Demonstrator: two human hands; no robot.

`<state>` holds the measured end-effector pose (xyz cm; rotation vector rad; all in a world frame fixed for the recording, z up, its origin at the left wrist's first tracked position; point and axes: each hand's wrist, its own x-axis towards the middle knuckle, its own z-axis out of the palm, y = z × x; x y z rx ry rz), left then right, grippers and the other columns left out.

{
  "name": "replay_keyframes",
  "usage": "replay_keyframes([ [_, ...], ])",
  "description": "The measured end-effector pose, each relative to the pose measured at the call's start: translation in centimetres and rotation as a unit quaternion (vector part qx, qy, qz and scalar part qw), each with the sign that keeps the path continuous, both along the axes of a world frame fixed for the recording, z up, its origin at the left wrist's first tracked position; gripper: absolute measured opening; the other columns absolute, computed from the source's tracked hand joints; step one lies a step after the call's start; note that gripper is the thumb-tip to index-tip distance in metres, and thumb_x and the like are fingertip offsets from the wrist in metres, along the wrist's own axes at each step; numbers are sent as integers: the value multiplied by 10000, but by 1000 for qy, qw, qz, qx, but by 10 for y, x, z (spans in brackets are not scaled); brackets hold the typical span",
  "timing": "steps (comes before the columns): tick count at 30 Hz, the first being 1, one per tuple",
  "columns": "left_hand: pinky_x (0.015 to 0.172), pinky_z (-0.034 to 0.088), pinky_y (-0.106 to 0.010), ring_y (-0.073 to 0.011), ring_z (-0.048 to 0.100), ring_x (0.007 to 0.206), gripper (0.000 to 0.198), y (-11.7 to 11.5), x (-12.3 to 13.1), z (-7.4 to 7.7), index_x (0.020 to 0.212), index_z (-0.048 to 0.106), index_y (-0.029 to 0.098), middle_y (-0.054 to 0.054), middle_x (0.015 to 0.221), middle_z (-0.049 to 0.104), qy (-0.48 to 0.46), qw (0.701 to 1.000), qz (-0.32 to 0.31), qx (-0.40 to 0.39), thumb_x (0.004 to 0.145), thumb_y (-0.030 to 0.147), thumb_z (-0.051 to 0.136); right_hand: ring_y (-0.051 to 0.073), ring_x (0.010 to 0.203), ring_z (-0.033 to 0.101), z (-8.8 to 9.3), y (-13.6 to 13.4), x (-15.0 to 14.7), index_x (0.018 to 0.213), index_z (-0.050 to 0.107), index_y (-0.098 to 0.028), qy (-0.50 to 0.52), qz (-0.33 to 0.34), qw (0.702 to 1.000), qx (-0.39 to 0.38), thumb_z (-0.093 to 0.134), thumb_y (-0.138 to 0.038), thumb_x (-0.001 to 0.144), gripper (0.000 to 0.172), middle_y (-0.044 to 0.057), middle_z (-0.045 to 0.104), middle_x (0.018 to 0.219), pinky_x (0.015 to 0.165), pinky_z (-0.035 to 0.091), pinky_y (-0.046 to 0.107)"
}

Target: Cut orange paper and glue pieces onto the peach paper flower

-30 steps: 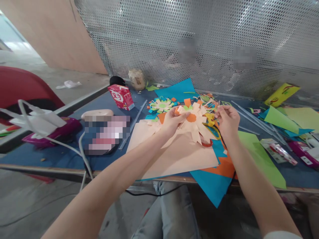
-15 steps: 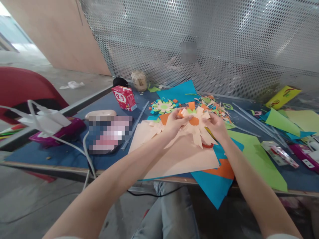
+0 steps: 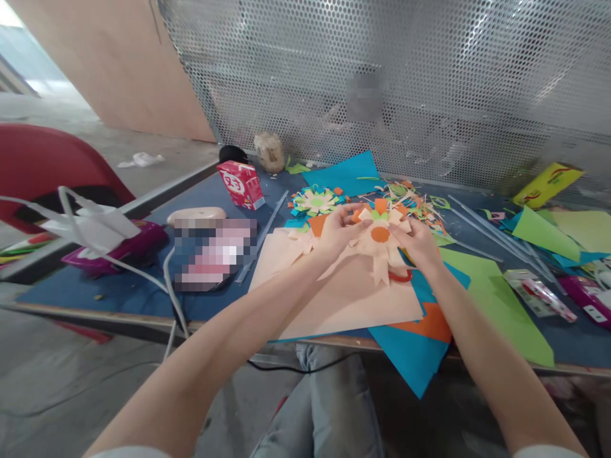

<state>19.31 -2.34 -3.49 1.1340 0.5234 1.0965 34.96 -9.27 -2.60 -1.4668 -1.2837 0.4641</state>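
Note:
A paper flower (image 3: 380, 245) with peach petals, an orange centre and small orange and green bits on top is held above the table between both hands. My left hand (image 3: 340, 230) pinches its left edge. On the other side, my right hand (image 3: 417, 242) grips the right petals with curled fingers. Under the flower lies a large peach sheet (image 3: 344, 296), with a red scissor handle (image 3: 400, 276) showing just below the petals. A second paper flower (image 3: 314, 201), green, yellow and blue, lies on the table behind my left hand.
Blue (image 3: 405, 356), orange and green sheets (image 3: 496, 305) overhang the table's front edge. A red carton (image 3: 241, 184), a jar (image 3: 270, 151), clear sticks (image 3: 482, 232), a purple tool (image 3: 114, 248) with white cable and paper scraps lie around. A perforated metal screen (image 3: 429, 95) backs the table. A red chair (image 3: 42, 165) stands at left.
My right hand has come in from the right and taken hold of the flower's right side. The flower has dropped a little and now faces me.

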Motion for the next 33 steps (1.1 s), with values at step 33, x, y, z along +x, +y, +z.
replay_keyframes([
  [33, 558, 439, -190, -78, 581, 570, 349, -7, 1, 2, 898, 531, 140, 18, 637, 610, 34, 999, -2, -8, 618, 243, 712, 73, 502, 323, 4, -2, 0, 600, 498, -182, 4, -11, 999, 43, 623, -420, 672, 278, -55, 364, 534, 464, 263, 218],
])
